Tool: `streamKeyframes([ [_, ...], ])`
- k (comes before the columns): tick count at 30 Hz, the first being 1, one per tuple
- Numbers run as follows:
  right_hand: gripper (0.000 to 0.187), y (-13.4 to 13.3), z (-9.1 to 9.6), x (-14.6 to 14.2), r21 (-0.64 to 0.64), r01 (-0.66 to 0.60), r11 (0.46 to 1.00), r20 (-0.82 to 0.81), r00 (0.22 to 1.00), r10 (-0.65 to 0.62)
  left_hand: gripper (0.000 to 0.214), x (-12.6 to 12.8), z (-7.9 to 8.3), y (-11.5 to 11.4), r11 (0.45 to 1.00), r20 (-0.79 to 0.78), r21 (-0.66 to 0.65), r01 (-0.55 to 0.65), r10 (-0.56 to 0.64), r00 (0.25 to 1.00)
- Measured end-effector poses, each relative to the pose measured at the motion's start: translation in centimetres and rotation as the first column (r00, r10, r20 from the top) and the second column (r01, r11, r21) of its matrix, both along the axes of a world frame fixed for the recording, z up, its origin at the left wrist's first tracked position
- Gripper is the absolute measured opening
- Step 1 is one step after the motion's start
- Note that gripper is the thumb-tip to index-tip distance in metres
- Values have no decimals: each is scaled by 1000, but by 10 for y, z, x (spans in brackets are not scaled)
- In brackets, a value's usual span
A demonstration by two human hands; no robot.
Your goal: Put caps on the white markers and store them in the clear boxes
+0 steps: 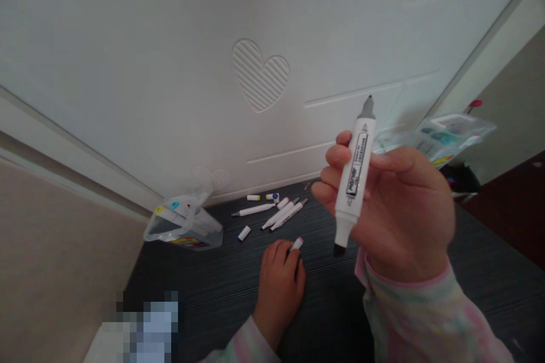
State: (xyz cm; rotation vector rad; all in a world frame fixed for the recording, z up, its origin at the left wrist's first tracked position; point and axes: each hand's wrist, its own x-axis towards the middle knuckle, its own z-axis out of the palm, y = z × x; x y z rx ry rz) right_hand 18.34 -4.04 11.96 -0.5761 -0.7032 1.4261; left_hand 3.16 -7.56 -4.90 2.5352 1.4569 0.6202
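In my right hand [392, 204], raised close to the camera, is a white double-ended marker [356, 173]. It is uncapped at both ends, with a fine grey-coned tip up and a broad black tip down. My left hand [281, 278] rests low on the dark surface, its fingers closed on a small white and pink marker cap [297, 243]. Beyond it lie several uncapped white markers [281, 212] and loose caps, among them a blue-edged cap [244, 233] and a yellow-edged cap [253, 197].
A clear plastic marker case [204, 232] with a few markers inside stands at left. Another clear case [451, 130] is at right, partly behind my right hand. A white panel with an embossed heart [260, 76] rises behind the dark tabletop [204, 289]. A pixelated patch covers the lower left.
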Motion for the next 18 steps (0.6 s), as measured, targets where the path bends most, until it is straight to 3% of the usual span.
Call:
streamKeyframes([
  [5, 20, 1, 1, 0, -3, 51, 999, 6, 999, -51, 18, -1, -1, 4, 993, 100, -100, -66, 76, 992],
  [12, 21, -1, 1, -3, -6, -7, 1000, -136, 991, 6, 28, -1, -3, 5, 976, 296, -212, -43, 106, 949],
  [18, 18, -8, 1, -16, 13, -51, 999, -214, 975, 53, 25, -4, 3, 9, 926, 552, -378, -17, 240, 798],
])
